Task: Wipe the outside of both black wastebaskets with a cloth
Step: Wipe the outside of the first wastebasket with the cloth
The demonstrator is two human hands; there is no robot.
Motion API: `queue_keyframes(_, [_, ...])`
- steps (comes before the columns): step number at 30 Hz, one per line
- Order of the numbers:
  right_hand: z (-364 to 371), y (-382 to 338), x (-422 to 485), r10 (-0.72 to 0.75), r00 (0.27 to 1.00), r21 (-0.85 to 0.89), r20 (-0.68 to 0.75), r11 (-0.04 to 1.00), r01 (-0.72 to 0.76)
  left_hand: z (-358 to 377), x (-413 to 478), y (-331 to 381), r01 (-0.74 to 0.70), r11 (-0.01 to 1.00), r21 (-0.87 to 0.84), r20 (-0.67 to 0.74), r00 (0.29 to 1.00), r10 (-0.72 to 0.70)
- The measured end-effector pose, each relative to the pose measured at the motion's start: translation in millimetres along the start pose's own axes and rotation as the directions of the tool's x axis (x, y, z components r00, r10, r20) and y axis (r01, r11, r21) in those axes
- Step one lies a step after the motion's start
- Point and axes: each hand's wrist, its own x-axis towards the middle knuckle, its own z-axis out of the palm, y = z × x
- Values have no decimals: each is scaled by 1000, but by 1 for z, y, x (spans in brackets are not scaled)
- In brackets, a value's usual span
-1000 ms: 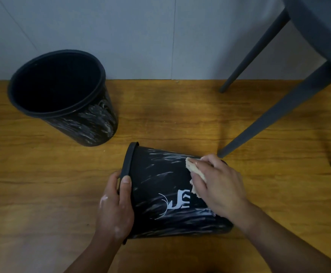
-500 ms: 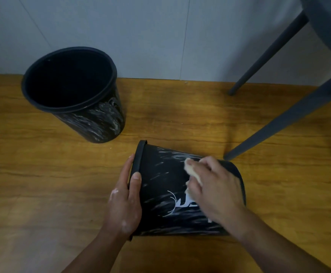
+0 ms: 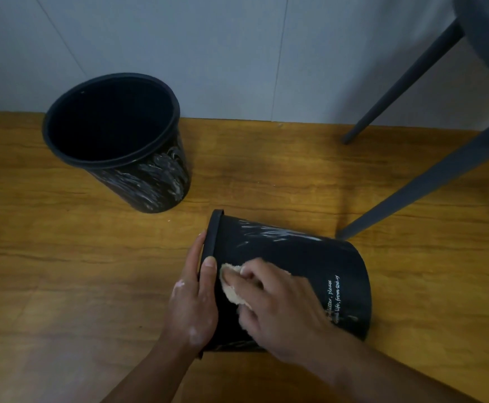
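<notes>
Fingers (image 3: 253,282) of right hand (image 3: 284,309) curl, pressing cloth (image 3: 231,289) against tipped wastebasket (image 3: 295,266); left hand (image 3: 193,303) clasps its rim.

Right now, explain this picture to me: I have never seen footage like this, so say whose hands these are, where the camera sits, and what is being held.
No machine here: these are a person's two bare hands, filmed by one wide-angle camera worn on the head, looking forward and down. The wooden floor meets a pale wall at the top. Two black wastebaskets are in view. The upright wastebasket stands near the wall, open end up, its side streaked with white smears. The tipped wastebasket lies on its side close to the person. The left hand grips its rim to steady it. The right hand presses a beige cloth against its side, near the rim. White smears remain on its upper side. Dark furniture legs stand at right.
</notes>
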Motion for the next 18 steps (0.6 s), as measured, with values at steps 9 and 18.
queue_keyframes(9, [1, 1, 17, 68, 996, 3, -50, 998, -68, 1, -3, 1, 10, 1000, 21, -9, 1000, -10])
queue_keyframes(18, [-5, 17, 27, 105, 992, -37, -75, 994, -108, 1, -1, -1, 5, 999, -43, -4, 1000, -5])
